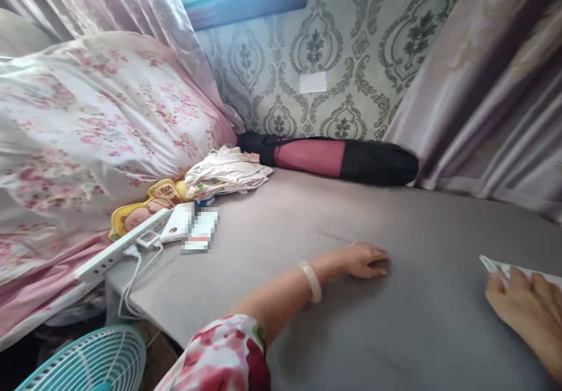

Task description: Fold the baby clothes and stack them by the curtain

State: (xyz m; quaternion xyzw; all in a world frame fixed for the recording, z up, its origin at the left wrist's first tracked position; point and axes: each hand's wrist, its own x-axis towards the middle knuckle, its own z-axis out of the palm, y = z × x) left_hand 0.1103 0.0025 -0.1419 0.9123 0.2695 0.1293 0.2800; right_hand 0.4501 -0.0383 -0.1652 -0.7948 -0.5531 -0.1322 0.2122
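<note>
My left hand (364,259) rests palm down on the grey table top (281,233), fingers stretched out and apart, holding nothing. A pale bangle (311,281) circles its wrist, below a red-and-white patterned sleeve (228,350). Near the right edge of the view, my right hand (524,300) has its fingers bent over a white, flat, paper-like piece (490,262) with some greenish marking. Most of that piece is hidden by the fingers or cut off by the frame, so its exact kind is unclear.
Folded clothes (228,171) lie at the back left, beside a long black-and-pink bag (309,157) along the wall. A power strip (123,247) with cables, a white box-like device (178,222) and a yellow cushion (136,215) are left. A turquoise fan (94,362) stands below.
</note>
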